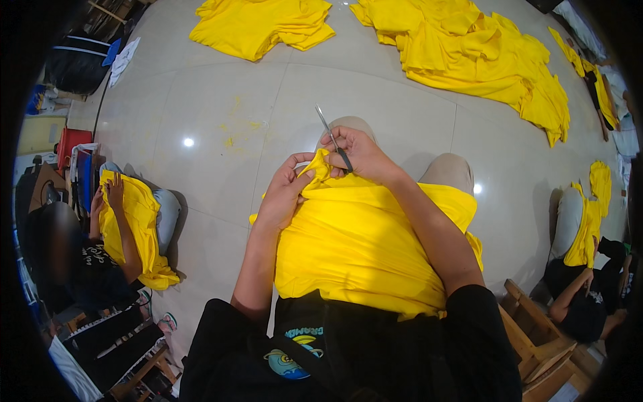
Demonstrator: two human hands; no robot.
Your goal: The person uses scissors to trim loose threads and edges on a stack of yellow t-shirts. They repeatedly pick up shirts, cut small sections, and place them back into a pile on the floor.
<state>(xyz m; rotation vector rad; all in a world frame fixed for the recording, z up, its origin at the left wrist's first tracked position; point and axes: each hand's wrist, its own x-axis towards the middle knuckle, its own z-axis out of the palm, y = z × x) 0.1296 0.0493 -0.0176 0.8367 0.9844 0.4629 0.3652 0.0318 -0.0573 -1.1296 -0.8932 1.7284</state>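
Note:
A yellow cloth garment (355, 248) lies across my lap. My left hand (289, 181) pinches a gathered bit of it near my knees. My right hand (348, 151) is just right of that bit, closed on black-handled scissors (343, 158) whose metal blades point up and away from me; its fingers touch or nearly touch the gathered cloth.
A co-worker (94, 261) at left handles a yellow garment (127, 214); others (576, 295) at right have similar cloth. Yellow piles (261, 23) (469, 67) lie on the tiled floor (207, 100) ahead, with scattered yellow scraps. A wooden stool (529, 335) stands at lower right.

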